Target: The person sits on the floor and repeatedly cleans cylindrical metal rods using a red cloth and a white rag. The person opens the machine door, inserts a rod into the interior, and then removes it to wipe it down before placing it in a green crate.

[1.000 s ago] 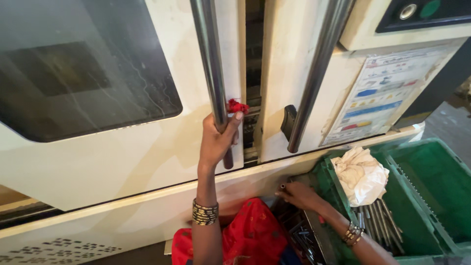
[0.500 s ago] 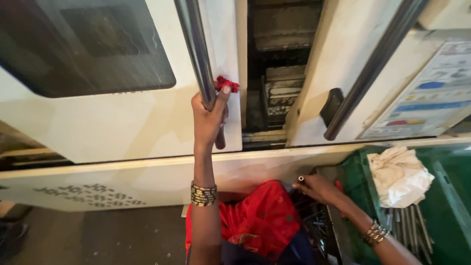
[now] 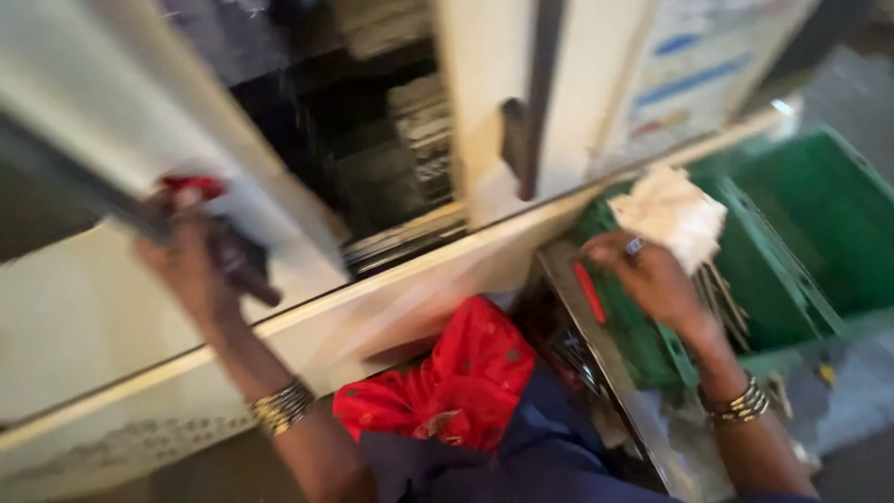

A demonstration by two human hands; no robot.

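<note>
The left hand (image 3: 191,270) is gripping the long dark metal handle bar (image 3: 112,200) of a cream-coloured sliding machine door (image 3: 121,307), fingers wrapped closed around the bar; a small red piece (image 3: 191,184) is showing just above the knuckles, too blurred to identify. The door panel is smooth and glossy. To its right, the opening is exposing a dark interior (image 3: 372,149) with stacked, ribbed metal parts. A second cream door (image 3: 484,102) is standing further right, carrying a dark vertical bar and a black latch block (image 3: 512,140). The right hand (image 3: 652,279) is resting at the near rim of a green plastic crate (image 3: 819,214), fingers loosely curled; whether it is grasping anything cannot be told. A crumpled white cloth (image 3: 675,210) is lying just beyond that hand, touching or nearly touching the fingers. A slim red stick-shaped item (image 3: 589,291) is lying just left of the hand on a grey metal tray edge (image 3: 605,373). Thin metal rods (image 3: 726,298) are lying in the crate beneath the cloth. Both wrists are carrying stacked metallic bangles (image 3: 279,407). Red patterned fabric (image 3: 447,382) is hanging near, between the arms.
</note>
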